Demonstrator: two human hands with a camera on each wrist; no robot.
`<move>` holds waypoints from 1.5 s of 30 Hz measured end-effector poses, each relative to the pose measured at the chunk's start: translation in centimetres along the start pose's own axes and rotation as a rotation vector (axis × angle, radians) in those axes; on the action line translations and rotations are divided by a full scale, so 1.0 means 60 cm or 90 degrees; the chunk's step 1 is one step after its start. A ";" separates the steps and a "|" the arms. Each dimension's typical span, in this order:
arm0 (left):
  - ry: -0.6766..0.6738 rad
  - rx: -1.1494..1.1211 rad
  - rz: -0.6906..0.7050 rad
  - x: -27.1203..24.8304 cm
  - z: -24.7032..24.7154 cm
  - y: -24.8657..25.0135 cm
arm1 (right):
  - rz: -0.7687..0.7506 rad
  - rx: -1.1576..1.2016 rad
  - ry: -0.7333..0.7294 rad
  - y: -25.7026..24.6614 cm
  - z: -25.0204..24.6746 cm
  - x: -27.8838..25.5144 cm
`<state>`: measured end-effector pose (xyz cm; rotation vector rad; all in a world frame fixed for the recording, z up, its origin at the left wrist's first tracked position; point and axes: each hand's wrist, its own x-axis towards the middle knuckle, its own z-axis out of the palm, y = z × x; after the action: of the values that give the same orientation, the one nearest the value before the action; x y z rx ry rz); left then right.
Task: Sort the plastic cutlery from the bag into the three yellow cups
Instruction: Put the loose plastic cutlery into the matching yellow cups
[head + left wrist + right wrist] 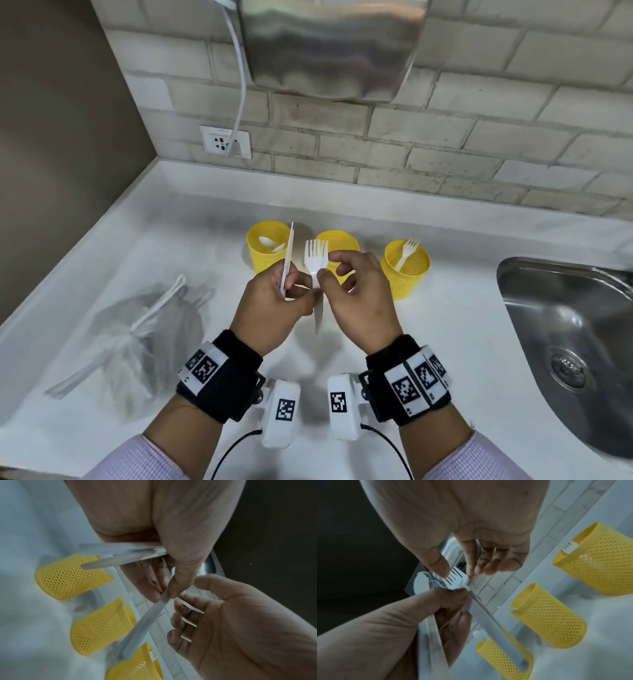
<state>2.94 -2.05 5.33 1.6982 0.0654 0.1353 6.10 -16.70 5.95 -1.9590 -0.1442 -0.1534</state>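
My left hand [294, 287] grips a few white plastic knives [288, 253] standing on edge, and its thumb presses the handle of a white fork [315, 255] against its fingers. My right hand [330, 265] pinches the fork's head between thumb and index finger; the right wrist view shows the thumb on the fork's [455, 580] tines. Behind my hands stand three yellow mesh cups: the left cup [260, 260] holds spoons, the middle cup [342, 238] is partly hidden, the right cup [407, 277] holds a fork. The clear bag [144, 335] lies crumpled at the left.
A steel sink [565, 329] is set into the white counter on the right. The tiled wall behind carries a socket [226, 142] with a white cable, and a metal hood [329, 48] hangs above. A brown wall closes the left side.
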 end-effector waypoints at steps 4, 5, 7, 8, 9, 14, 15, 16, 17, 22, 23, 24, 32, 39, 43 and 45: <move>-0.028 -0.009 -0.001 0.000 0.043 0.008 | 0.039 0.050 -0.020 0.025 -0.035 0.013; -0.037 -0.015 -0.003 0.000 0.050 0.006 | 0.047 0.059 -0.030 0.030 -0.042 0.017; -0.049 -0.018 -0.004 -0.001 0.068 0.003 | 0.057 0.072 -0.070 0.039 -0.058 0.023; -0.050 -0.016 -0.003 -0.003 0.075 0.000 | 0.058 0.085 -0.089 0.043 -0.065 0.025; -0.049 -0.014 -0.005 -0.003 0.083 -0.003 | 0.053 0.096 -0.100 0.047 -0.073 0.027; -0.036 -0.001 -0.013 -0.005 0.106 0.007 | 0.018 0.106 -0.055 0.070 -0.119 0.043; -0.023 0.002 -0.018 -0.002 0.108 0.009 | 0.014 0.110 -0.033 0.073 -0.131 0.050; -0.006 0.007 -0.026 0.001 0.109 0.010 | 0.013 0.118 -0.011 0.074 -0.146 0.057; 0.011 0.014 -0.039 0.006 0.111 0.011 | 0.010 0.131 0.011 0.074 -0.162 0.065; 0.000 -0.112 -0.127 0.029 0.120 0.021 | -0.007 0.219 0.149 0.077 -0.234 0.122; -0.004 -0.122 -0.137 0.033 0.122 0.021 | -0.004 0.214 0.169 0.081 -0.242 0.136; -0.004 -0.126 -0.140 0.037 0.125 0.021 | 0.004 0.195 0.181 0.087 -0.247 0.149; 0.004 -0.028 -0.070 0.045 0.128 0.023 | 0.009 -0.167 0.103 0.171 -0.213 0.190; 0.049 0.119 -0.009 0.077 0.118 0.017 | 0.007 -0.277 0.039 0.221 -0.176 0.171; 0.078 0.129 0.025 0.104 0.114 0.041 | 0.010 -0.295 0.062 0.223 -0.175 0.158; 0.094 0.135 0.046 0.121 0.113 0.054 | -0.007 -0.268 0.098 0.216 -0.177 0.149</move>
<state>10.91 -8.27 8.05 1.9004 0.1328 0.3179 16.72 -31.18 -0.24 -2.3552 -0.0218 -0.3643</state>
